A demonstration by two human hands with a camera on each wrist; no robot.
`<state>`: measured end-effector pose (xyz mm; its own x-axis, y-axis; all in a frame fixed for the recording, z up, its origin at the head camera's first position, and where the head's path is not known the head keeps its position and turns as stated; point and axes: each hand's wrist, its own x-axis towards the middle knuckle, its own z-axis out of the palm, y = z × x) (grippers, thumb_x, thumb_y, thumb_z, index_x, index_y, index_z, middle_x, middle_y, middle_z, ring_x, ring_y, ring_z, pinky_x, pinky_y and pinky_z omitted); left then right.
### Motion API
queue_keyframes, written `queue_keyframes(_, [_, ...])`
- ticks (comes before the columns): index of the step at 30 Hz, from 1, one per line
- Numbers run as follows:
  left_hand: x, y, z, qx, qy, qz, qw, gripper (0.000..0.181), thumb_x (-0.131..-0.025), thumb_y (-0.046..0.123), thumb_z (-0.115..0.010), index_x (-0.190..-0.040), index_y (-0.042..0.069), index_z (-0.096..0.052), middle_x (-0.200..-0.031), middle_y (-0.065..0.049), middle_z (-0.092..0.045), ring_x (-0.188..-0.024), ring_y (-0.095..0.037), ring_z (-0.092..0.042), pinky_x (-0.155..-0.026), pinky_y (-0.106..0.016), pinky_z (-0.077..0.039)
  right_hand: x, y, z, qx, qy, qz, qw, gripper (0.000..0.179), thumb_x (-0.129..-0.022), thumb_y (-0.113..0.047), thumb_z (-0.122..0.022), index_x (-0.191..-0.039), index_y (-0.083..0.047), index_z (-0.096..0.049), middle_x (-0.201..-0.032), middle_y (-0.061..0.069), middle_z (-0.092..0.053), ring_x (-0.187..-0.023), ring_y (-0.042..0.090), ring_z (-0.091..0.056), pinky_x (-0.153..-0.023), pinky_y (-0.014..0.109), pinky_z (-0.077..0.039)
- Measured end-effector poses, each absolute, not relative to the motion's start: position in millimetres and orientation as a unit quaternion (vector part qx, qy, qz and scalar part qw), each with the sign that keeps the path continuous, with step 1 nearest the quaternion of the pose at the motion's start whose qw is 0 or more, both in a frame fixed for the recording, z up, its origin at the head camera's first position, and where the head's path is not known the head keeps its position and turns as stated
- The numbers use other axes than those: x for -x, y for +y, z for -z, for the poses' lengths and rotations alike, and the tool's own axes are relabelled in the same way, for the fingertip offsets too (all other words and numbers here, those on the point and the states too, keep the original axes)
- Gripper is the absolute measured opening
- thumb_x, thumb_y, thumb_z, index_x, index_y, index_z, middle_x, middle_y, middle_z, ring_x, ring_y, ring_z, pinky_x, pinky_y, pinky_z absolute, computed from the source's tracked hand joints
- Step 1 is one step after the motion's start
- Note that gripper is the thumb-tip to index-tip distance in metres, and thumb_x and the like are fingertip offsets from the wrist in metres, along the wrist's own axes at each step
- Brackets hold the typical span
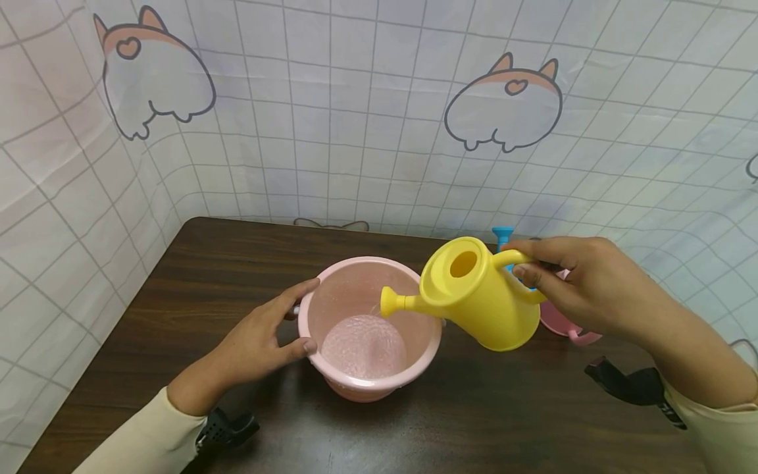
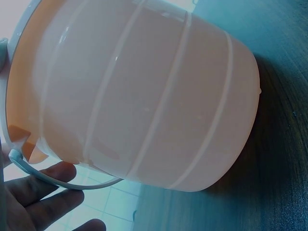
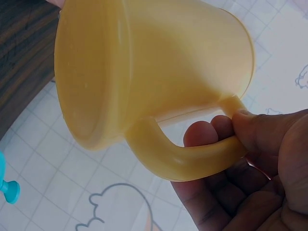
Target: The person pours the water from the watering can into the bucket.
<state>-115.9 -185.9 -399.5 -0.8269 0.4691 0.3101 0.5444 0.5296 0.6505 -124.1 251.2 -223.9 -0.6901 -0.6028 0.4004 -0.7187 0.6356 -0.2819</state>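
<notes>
A pink bucket stands on the dark table with rippling water inside. At its left rim, my left hand holds it with thumb and forefinger spread along the edge. In the left wrist view, other fingers lie by its thin carry handle. My right hand grips the handle of a yellow watering can, fingers and thumb wrapped round it. The can is raised and tilted left, its spout head over the bucket's opening. A thin stream leaves the spout.
Behind the yellow can, partly hidden, are a blue object with a flared spout head and a pink item with a handle. A white grid-patterned curtain hangs behind and beside the wooden table.
</notes>
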Motion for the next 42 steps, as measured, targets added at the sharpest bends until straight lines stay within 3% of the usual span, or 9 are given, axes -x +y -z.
queue_keyframes(5, [116.4, -185.7, 399.5, 0.291, -0.873, 0.388, 0.049, 0.083, -0.093, 0.048, -0.071, -0.161, 0.029, -0.030, -0.156, -0.007, -0.045, -0.115, -0.028, -0.065, -0.092, -0.054, -0.053, 123.8, 251.5, 223.0, -0.371, -0.894, -0.212, 0.136, 0.042, -0.083, 0.006, -0.080, -0.122, -0.008, -0.075, -0.114, 0.007, -0.075, -0.069, 0.006, -0.067, -0.064, 0.015, -0.052])
queue_keyframes(13, [116.1, -185.5, 400.1, 0.291, -0.873, 0.387, 0.050, 0.083, -0.092, 0.048, -0.072, -0.161, 0.029, -0.030, -0.155, -0.007, -0.047, -0.114, -0.027, -0.066, -0.090, -0.054, -0.053, 123.0, 252.1, 223.5, -0.369, -0.895, -0.212, 0.132, 0.042, -0.083, 0.006, -0.080, -0.122, -0.009, -0.075, -0.102, 0.000, -0.075, -0.070, 0.005, -0.067, -0.064, 0.017, -0.053])
queue_keyframes(42, [114.7, -184.4, 398.5, 0.285, -0.873, 0.392, 0.049, 0.083, -0.092, 0.050, -0.072, -0.161, 0.028, -0.031, -0.154, -0.009, -0.047, -0.114, -0.029, -0.066, -0.092, -0.055, -0.052, 124.8, 251.9, 224.0, -0.381, -0.890, -0.211, 0.135, 0.044, -0.080, 0.010, -0.081, -0.121, -0.006, -0.075, -0.105, 0.004, -0.075, -0.073, 0.001, -0.067, -0.063, 0.016, -0.053])
